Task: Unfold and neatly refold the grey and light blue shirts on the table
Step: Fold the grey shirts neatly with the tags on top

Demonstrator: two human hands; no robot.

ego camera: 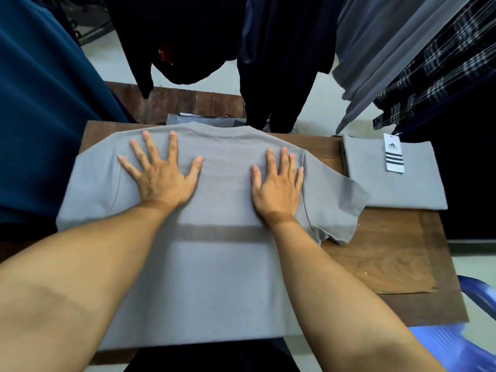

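Note:
A grey shirt (pixel 222 277) lies spread flat, back side up, over most of the wooden table (pixel 397 253), collar at the far edge and hem hanging over the near edge. My left hand (pixel 161 173) presses flat on its upper left part with fingers spread. Flat on the upper right part, near the right sleeve (pixel 338 205), lies my right hand (pixel 277 182). A second folded grey shirt (pixel 397 183) with a white striped tag (pixel 394 153) sits at the table's far right corner.
Dark garments (pixel 281 63) hang above the table's far edge, with a blue one (pixel 40 116) at the left and grey and plaid ones (pixel 429 76) at the right. A blue plastic chair (pixel 461 342) stands at the near right. Folded grey fabric (pixel 201 119) lies behind the collar.

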